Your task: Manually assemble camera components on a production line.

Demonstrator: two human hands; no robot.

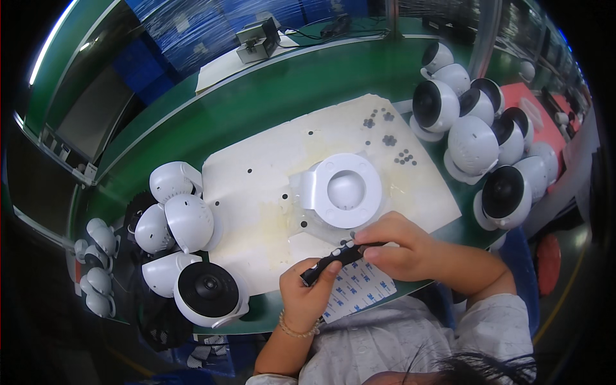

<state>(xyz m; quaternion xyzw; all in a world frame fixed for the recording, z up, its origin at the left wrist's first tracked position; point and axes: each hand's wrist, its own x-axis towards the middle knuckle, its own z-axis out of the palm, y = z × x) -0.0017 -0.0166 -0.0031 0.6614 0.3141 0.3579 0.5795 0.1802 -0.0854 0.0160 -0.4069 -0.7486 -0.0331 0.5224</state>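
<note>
A slim black bar with small white or pale parts along it [341, 256] is held between my hands, above the near edge of the work sheet. My left hand [307, 289] is closed around its lower left end. At the upper right end, the thumb and fingers of my right hand [398, 247] pinch it. Just beyond my hands, a white ball-shaped camera with a ring base [369, 192] lies base up on clear film. Below the bar is a white backing sheet with blue print [362, 289], partly covered by my hands.
The cream work sheet [250, 218] carries scattered small black round pads [285, 196] and groups of grey dots [389, 140]. White cameras crowd the left [189, 221] and right [473, 144] of the green table [269, 74]. A grey metal box [258, 42] stands at the back.
</note>
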